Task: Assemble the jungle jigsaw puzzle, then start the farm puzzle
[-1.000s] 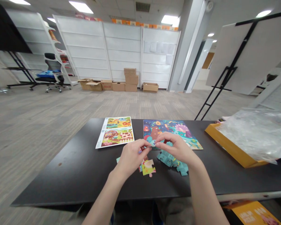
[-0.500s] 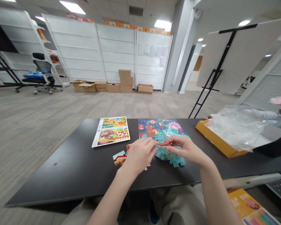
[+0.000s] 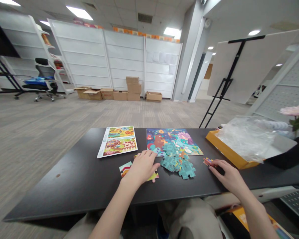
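My left hand (image 3: pixel 142 166) lies palm down over several colourful puzzle pieces (image 3: pixel 126 168), its fingers stretched out and the thumb apart; it partly covers them. Off to the right, my right hand (image 3: pixel 225 173) pinches a reddish puzzle piece (image 3: pixel 207 161) low over the black table; whether it is more than one piece I cannot tell. Between the hands is a loose heap of teal-backed puzzle pieces (image 3: pixel 178 162), overlapping the front of a dark blue picture board (image 3: pixel 173 139) with a bear and other animals on it.
A white picture sheet (image 3: pixel 118 141) with two farm and animal scenes lies at the back left of the table (image 3: pixel 72 186). To the right stands a yellow box (image 3: pixel 228 151) holding clear plastic wrap (image 3: pixel 246 136). Beyond it are pink flowers (image 3: pixel 295 111). Another yellow box (image 3: pixel 241 214) sits below the table.
My right hand has moved away to the right with the reddish piece, down near the tabletop. My left hand has shifted slightly left and down onto the colourful pieces, uncovering the teal heap.
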Available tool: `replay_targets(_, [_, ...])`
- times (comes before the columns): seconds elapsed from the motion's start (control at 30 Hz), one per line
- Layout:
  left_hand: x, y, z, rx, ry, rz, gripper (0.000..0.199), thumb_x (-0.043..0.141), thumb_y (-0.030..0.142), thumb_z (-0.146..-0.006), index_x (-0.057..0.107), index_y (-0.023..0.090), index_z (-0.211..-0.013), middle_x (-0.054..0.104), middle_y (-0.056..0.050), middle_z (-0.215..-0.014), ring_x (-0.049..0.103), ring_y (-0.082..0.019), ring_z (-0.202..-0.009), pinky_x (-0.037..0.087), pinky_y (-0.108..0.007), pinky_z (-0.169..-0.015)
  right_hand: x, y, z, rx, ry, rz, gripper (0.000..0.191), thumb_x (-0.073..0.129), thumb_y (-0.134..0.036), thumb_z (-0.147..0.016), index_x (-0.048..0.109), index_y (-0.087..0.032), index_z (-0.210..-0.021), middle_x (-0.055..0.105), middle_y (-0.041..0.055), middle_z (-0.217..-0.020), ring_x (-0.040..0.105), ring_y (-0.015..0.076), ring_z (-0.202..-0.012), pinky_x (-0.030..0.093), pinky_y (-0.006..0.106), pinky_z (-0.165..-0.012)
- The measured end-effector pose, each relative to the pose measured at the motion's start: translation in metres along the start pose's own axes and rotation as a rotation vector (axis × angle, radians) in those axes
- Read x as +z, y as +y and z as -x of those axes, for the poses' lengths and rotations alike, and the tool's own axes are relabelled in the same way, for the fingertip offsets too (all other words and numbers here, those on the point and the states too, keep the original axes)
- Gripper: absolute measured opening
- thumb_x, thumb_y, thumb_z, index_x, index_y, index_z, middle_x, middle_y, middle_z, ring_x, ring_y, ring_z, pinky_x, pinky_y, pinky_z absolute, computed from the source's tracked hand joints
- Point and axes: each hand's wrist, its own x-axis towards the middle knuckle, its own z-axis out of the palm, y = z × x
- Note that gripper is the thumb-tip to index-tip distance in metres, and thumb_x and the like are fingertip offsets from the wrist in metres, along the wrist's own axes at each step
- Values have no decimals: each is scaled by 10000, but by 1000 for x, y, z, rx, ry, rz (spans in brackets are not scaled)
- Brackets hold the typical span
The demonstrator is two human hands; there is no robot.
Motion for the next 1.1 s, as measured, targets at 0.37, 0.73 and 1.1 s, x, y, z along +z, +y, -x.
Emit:
replay_targets(0.37, [7,-3,-10,-124,-11,-51,266,510,315,-995,679,213,-1174,666,-95,-1253,634,-299,-1130,501,-448,-965,11,-30,-93,-55,-212,129,360,685,-455,-777,731,-199,-1025,715,144,-1145,696,309,-1035,534,394,-932])
replay_targets(0.73, [11,-3,-18,-214,-15,61,255,529,317,-966,718,225,-1112,678,-89,-1198,627,-278,-1108,483,-403,-966,17,-31,-116,98,-465,160,586,755,-551,-710,709,-174,-1157,755,135,-992,713,321,-938,552,367,-799])
replay_targets(1.1, [12,-8,-20,-238,6,75,239,544,333,-951,712,208,-1066,684,-96,-1195,624,-281,-1113,472,-390,-970,24,-35,-118,87,-442,96,630,744,-555,-728,663,-150,-1204,736,157,-1111,698,328,-1029,543,378,-874])
